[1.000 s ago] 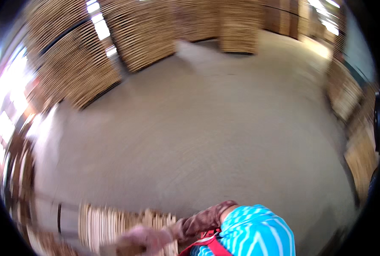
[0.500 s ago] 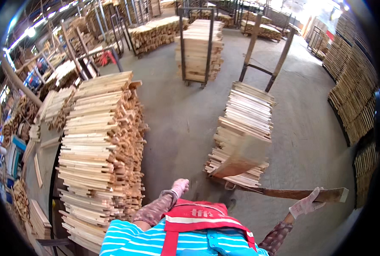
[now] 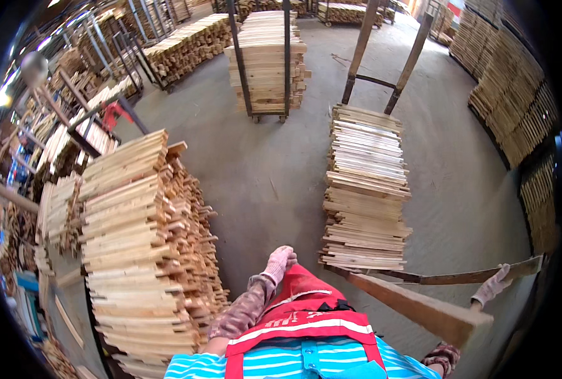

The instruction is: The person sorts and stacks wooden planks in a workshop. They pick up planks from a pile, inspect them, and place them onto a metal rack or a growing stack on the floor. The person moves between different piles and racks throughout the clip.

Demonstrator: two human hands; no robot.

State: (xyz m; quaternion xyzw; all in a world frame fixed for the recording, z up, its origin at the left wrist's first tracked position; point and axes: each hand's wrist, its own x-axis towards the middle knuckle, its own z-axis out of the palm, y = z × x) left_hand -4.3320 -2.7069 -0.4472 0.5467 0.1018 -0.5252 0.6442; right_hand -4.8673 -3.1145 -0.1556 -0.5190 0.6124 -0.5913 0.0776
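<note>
A long wooden board (image 3: 420, 306) is held low in the near right of the scene, slanting from the foot of the middle stack toward the near edge, with a second thin board (image 3: 476, 276) running rightward just above it. The right hand (image 3: 492, 287), gloved, is closed around the thin board near its far end. The left hand (image 3: 279, 260), also gloved, is raised in front of the red vest (image 3: 300, 312); its fingers are curled narrow and nothing is seen in it.

Just beyond the boards, a tall stack of planks (image 3: 364, 189) is set on a cart with two upright posts (image 3: 385, 57). To the left, a larger, rougher stack of planks (image 3: 145, 252) is seen near the left forearm. Farther off, another loaded cart (image 3: 267, 60) is parked on the grey concrete floor (image 3: 255, 170), and more timber is piled along the left and right walls of the warehouse.

Compared with half a second ago, the view is drawn nearer to the two stacks. The long board, then lying against the lower side of the middle stack, is now pulled clear and lowered toward the body. The left hand is kept in about the same place.
</note>
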